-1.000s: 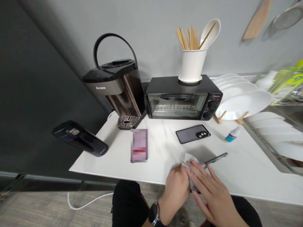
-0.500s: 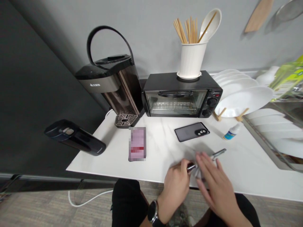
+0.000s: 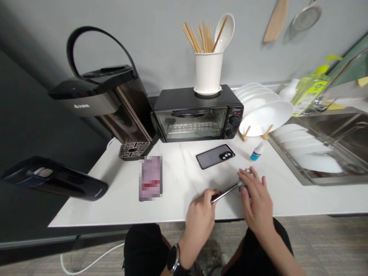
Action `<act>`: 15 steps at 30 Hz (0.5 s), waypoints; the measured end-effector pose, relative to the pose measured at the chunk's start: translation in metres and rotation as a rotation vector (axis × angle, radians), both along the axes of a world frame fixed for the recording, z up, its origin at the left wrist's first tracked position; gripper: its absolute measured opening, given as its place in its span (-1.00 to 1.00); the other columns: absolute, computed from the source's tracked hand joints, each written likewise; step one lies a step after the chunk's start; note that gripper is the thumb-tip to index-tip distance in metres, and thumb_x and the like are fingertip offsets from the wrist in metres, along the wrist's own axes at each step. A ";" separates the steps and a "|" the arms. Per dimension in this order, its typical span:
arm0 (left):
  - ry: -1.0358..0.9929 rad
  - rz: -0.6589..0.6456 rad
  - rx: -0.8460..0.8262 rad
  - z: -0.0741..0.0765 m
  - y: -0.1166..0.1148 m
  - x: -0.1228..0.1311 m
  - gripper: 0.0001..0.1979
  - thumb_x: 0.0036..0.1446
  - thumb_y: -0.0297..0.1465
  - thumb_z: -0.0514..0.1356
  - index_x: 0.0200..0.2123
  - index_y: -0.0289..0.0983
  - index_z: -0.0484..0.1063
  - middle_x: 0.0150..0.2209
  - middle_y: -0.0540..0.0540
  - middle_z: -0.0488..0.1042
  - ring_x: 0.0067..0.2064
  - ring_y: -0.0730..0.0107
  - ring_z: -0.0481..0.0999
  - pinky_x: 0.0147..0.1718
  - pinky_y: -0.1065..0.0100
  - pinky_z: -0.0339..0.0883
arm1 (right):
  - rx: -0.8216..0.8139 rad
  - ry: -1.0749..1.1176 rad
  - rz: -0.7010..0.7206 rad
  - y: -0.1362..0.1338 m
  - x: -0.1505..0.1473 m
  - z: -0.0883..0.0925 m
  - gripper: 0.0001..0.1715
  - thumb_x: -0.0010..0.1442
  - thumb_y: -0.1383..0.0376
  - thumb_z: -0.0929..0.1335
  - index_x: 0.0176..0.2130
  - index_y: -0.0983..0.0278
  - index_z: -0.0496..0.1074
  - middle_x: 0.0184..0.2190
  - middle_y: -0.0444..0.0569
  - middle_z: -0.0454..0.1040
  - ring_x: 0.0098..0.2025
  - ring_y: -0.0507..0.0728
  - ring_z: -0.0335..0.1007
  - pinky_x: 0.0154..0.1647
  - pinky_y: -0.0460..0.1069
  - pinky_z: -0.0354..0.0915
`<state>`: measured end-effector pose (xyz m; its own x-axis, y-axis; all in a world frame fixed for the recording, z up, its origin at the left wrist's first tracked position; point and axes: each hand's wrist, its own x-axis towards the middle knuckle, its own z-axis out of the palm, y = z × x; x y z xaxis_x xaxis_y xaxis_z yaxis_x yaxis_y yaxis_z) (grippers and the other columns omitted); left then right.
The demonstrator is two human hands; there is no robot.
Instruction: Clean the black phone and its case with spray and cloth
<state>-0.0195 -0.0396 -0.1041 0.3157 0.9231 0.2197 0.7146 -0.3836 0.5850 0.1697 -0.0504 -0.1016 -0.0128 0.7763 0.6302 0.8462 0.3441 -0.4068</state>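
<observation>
My left hand [image 3: 201,214] is closed round one end of a thin, dark, shiny-edged object [image 3: 225,193], seen edge-on, perhaps a phone. At its other end my right hand [image 3: 257,199] has its fingers bent over a small greyish thing, partly hidden, that touches the edge. Behind the hands a dark phone case [image 3: 215,156] with camera openings lies flat on the white counter [image 3: 178,172]. A small white bottle with a blue label [image 3: 256,152] stands to its right. Further left lies a pinkish, pixelated phone-shaped object [image 3: 151,178].
A black toaster oven [image 3: 192,126] carries a white cup of chopsticks [image 3: 209,73]. A water dispenser [image 3: 129,111] and a dark flask-shaped object [image 3: 57,178] are at the left. White plates [image 3: 267,115] stand in a rack beside the sink [image 3: 342,130].
The view has shifted right, showing more of the sink. My right hand has slid toward the far end of the thin object, leaving more of its edge uncovered between the hands.
</observation>
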 end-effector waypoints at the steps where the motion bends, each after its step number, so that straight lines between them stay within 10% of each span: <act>1: 0.030 0.008 0.026 -0.001 0.000 0.000 -0.76 0.34 -0.58 0.06 0.00 -0.20 0.31 -0.20 -0.09 0.67 -0.26 0.19 0.70 -0.28 0.26 0.56 | -0.007 -0.060 0.084 -0.002 -0.005 0.001 -0.36 0.41 0.41 0.20 0.41 0.22 0.21 0.34 0.07 0.39 0.51 0.31 0.01 0.48 0.38 -0.05; 5: 0.102 -0.010 0.102 -0.004 0.001 -0.001 -0.70 0.23 -0.65 0.05 -0.02 -0.26 0.32 -0.25 -0.16 0.66 -0.28 0.13 0.70 -0.30 0.23 0.56 | -0.045 -0.261 0.362 -0.007 -0.011 0.004 -0.26 0.36 0.46 0.21 0.46 0.31 0.10 0.38 0.08 0.33 0.50 0.22 0.04 0.51 0.24 -0.06; 10: 0.046 0.009 0.040 0.001 0.001 0.000 -0.77 0.35 -0.57 0.06 -0.01 -0.18 0.31 -0.19 -0.06 0.67 -0.26 0.22 0.70 -0.29 0.29 0.54 | -0.010 0.047 -0.054 0.004 0.006 0.003 -0.42 0.38 0.46 0.19 0.31 0.20 0.32 0.29 0.06 0.44 0.51 0.30 0.02 0.48 0.43 -0.09; 15: 0.154 -0.034 0.130 0.001 0.003 -0.001 -0.68 0.19 -0.66 0.05 -0.04 -0.27 0.35 -0.28 -0.17 0.66 -0.28 0.12 0.70 -0.29 0.24 0.56 | -0.095 -0.214 0.378 -0.008 -0.017 0.004 -0.23 0.28 0.50 0.18 0.43 0.28 0.15 0.37 0.07 0.34 0.51 0.24 0.00 0.50 0.31 -0.06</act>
<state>-0.0205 -0.0366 -0.1030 0.3854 0.8783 0.2830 0.7769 -0.4743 0.4141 0.1523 -0.0579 -0.0972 -0.4292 0.7464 0.5087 0.7368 0.6150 -0.2808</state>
